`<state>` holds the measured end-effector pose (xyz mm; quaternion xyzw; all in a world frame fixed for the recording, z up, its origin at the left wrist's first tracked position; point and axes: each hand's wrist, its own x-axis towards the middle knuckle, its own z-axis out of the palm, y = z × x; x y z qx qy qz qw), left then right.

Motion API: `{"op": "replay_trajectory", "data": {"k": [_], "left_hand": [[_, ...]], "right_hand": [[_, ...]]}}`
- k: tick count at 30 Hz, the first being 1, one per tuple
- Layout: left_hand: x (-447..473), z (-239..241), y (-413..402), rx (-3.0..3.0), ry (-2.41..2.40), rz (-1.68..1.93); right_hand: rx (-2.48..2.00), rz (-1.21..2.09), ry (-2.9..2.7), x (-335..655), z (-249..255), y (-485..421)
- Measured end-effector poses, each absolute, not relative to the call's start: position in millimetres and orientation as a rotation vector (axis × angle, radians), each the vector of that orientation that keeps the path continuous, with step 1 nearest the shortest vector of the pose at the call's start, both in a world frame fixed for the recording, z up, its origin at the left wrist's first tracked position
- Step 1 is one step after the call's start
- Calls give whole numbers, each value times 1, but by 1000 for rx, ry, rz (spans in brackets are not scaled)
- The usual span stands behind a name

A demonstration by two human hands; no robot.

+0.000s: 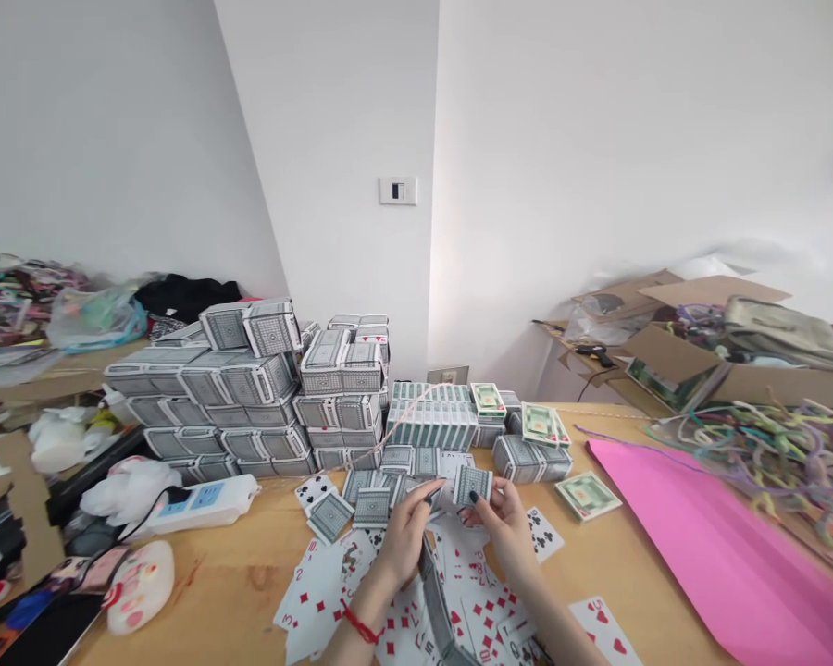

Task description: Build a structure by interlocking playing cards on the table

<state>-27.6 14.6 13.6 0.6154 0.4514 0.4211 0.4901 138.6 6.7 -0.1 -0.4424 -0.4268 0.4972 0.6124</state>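
Note:
My right hand (pixel 503 527) pinches a playing card (pixel 473 483) between thumb and fingers, its grey patterned back facing me. Close on its left, my left hand (pixel 409 527) has its fingers curled inward; whatever they grip is mostly hidden. A red string bracelet (pixel 359 624) circles that wrist. Below and between both hands runs a long, bent grey strip (pixel 439 606) that looks made of card backs. Face-up loose cards (pixel 312 601) spread under my forearms. Face-down cards (pixel 372 507) lie just beyond my left hand.
Banded card stacks (pixel 250 379) rise at the back left. Green-and-white card packs (pixel 545 424) sit on lower stacks, and another pack (pixel 587 495) lies on the table. A white power strip (pixel 205 504) is left; a pink sheet (pixel 708 555) and cardboard box (pixel 770 379) are right.

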Motion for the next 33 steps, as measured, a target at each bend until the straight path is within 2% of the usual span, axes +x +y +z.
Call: {"op": "replay_trajectory", "data": {"k": [6,14,33], "left_hand": [[-30,10,18,1301,1175,1243],[-32,7,19,1023,1018,1384],[-31,-4,21,950,1023,1470]], "right_hand": [[-1044,1077,-1039,139,-4,6],[-1011,1056,-1208,131,-14,6],[-1045,947,-1446,129,-12,1]]}}
